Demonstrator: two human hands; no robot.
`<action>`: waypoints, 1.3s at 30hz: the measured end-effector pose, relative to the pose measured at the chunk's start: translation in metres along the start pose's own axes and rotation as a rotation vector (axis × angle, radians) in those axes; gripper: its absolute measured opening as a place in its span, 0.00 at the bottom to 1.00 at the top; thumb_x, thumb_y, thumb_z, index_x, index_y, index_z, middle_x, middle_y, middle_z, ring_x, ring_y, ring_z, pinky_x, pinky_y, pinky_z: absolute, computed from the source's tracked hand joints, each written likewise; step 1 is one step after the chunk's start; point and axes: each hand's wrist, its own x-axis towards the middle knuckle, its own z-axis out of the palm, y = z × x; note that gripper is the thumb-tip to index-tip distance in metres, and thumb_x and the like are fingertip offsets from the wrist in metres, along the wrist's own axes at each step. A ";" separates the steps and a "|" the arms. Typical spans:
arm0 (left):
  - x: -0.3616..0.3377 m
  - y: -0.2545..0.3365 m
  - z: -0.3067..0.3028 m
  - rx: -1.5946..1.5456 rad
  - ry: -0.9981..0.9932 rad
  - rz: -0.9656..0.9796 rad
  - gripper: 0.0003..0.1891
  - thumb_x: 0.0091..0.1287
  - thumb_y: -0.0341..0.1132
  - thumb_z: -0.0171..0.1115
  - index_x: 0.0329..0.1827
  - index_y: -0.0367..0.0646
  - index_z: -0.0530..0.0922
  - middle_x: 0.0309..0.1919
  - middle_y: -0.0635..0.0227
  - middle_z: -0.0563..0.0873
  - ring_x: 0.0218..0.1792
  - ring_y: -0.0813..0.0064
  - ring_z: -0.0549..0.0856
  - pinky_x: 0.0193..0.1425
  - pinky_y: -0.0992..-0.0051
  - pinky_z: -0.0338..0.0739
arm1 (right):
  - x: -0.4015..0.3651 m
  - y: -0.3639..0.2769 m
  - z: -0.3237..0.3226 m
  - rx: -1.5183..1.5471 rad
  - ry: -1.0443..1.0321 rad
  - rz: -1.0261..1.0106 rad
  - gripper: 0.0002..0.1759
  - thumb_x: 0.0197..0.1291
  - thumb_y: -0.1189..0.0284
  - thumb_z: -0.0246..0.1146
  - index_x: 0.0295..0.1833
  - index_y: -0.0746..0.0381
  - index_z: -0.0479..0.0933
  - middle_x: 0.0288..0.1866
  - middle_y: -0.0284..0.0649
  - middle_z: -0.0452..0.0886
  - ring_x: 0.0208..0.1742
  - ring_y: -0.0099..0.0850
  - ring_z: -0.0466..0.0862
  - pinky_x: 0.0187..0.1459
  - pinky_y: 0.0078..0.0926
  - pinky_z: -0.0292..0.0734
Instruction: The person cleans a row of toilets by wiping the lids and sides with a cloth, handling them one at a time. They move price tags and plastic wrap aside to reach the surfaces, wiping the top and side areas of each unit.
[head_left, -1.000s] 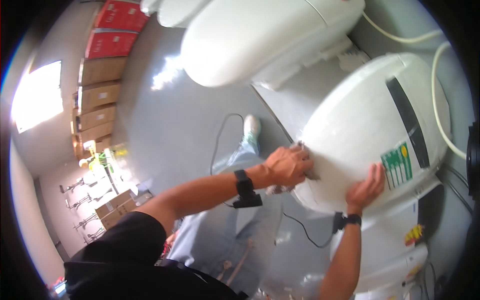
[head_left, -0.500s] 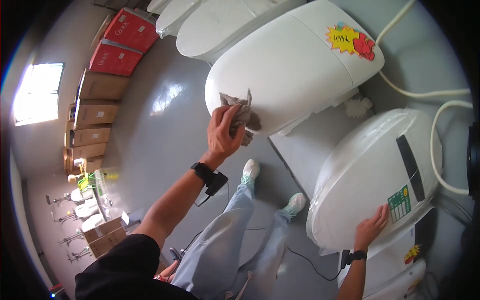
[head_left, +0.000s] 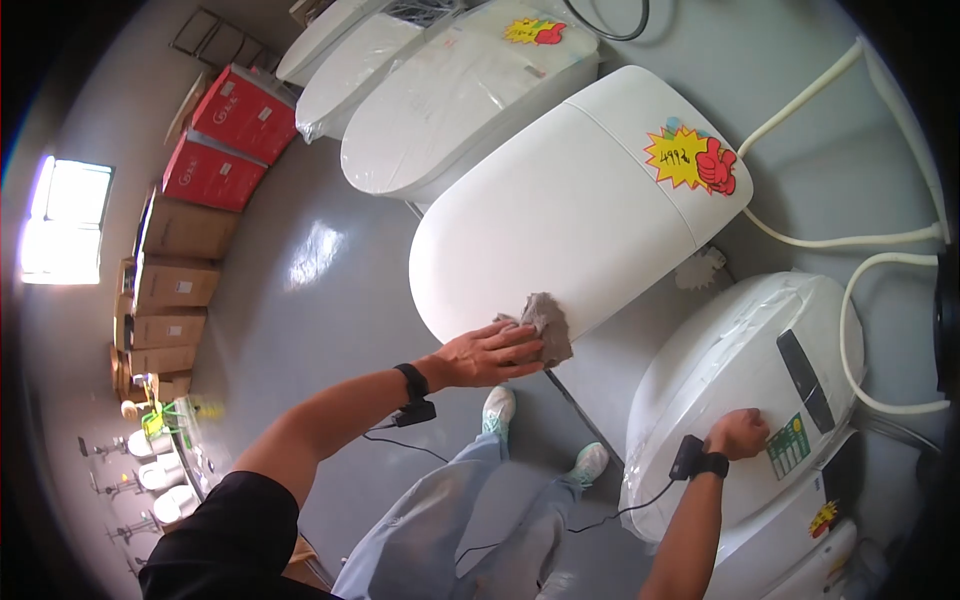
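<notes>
While boxes (head_left: 175, 285) line the floor (head_left: 300, 345), the left hand (head_left: 488, 356) grips a rag (head_left: 552, 328) on the white lid (head_left: 525, 215), the right hand (head_left: 738, 434) curled

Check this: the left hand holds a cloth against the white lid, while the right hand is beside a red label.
The head view shows the right hand beside a green label, not red; the left hand holds a cloth against the white lid.

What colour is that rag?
The rag is greyish brown. It shows best in the head view.
</notes>
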 end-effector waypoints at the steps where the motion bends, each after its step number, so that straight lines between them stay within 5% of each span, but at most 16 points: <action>1: 0.009 -0.004 0.000 0.018 0.035 0.021 0.35 0.65 0.36 0.75 0.79 0.65 0.79 0.84 0.69 0.72 0.86 0.60 0.70 0.86 0.55 0.75 | -0.009 -0.015 -0.006 -0.069 0.065 0.046 0.19 0.75 0.60 0.59 0.49 0.66 0.84 0.53 0.56 0.86 0.56 0.55 0.86 0.59 0.57 0.86; 8: 0.106 -0.003 0.004 0.063 -0.084 0.058 0.31 0.67 0.37 0.72 0.76 0.64 0.80 0.83 0.71 0.74 0.86 0.63 0.69 0.90 0.56 0.68 | -0.015 -0.035 -0.006 -0.200 0.107 0.067 0.19 0.75 0.64 0.56 0.46 0.70 0.82 0.48 0.58 0.85 0.53 0.59 0.86 0.53 0.61 0.87; 9: 0.129 -0.003 0.008 0.089 -0.054 0.067 0.27 0.66 0.38 0.71 0.71 0.57 0.82 0.80 0.70 0.78 0.85 0.62 0.70 0.91 0.55 0.65 | -0.014 -0.034 -0.005 -0.224 0.085 0.054 0.18 0.75 0.64 0.56 0.44 0.70 0.82 0.46 0.59 0.85 0.51 0.59 0.86 0.52 0.62 0.87; 16: 0.290 -0.043 0.043 0.324 0.022 0.198 0.15 0.66 0.37 0.69 0.55 0.48 0.87 0.69 0.63 0.85 0.81 0.58 0.74 0.88 0.52 0.66 | -0.021 -0.045 -0.007 -0.222 0.151 0.042 0.12 0.70 0.69 0.60 0.42 0.69 0.76 0.44 0.59 0.81 0.49 0.60 0.83 0.47 0.62 0.86; 27: 0.513 -0.112 0.040 0.321 0.045 0.277 0.14 0.62 0.36 0.70 0.51 0.51 0.92 0.62 0.63 0.87 0.78 0.56 0.76 0.87 0.52 0.67 | -0.022 -0.049 -0.012 -0.187 0.111 0.057 0.09 0.68 0.71 0.62 0.45 0.66 0.74 0.47 0.55 0.78 0.51 0.58 0.83 0.49 0.60 0.84; 33: 0.524 -0.112 0.051 0.320 -0.068 0.136 0.11 0.62 0.38 0.72 0.47 0.52 0.92 0.55 0.65 0.88 0.70 0.58 0.81 0.84 0.57 0.71 | -0.024 -0.042 -0.006 -0.181 0.153 -0.013 0.07 0.66 0.73 0.60 0.45 0.64 0.70 0.47 0.52 0.73 0.50 0.56 0.80 0.49 0.57 0.83; 35: 0.508 -0.105 0.047 0.479 0.008 0.333 0.09 0.64 0.39 0.70 0.44 0.51 0.91 0.53 0.66 0.87 0.65 0.59 0.82 0.82 0.58 0.71 | -0.023 -0.041 -0.005 -0.187 0.160 -0.024 0.08 0.66 0.73 0.60 0.45 0.64 0.70 0.47 0.52 0.73 0.50 0.56 0.80 0.49 0.57 0.83; 39: 0.474 -0.089 0.058 0.458 -0.130 0.341 0.08 0.68 0.38 0.64 0.42 0.48 0.90 0.55 0.65 0.87 0.67 0.57 0.80 0.84 0.58 0.69 | -0.024 -0.041 -0.005 -0.191 0.168 -0.032 0.07 0.68 0.73 0.60 0.45 0.64 0.69 0.46 0.52 0.72 0.50 0.55 0.80 0.49 0.57 0.83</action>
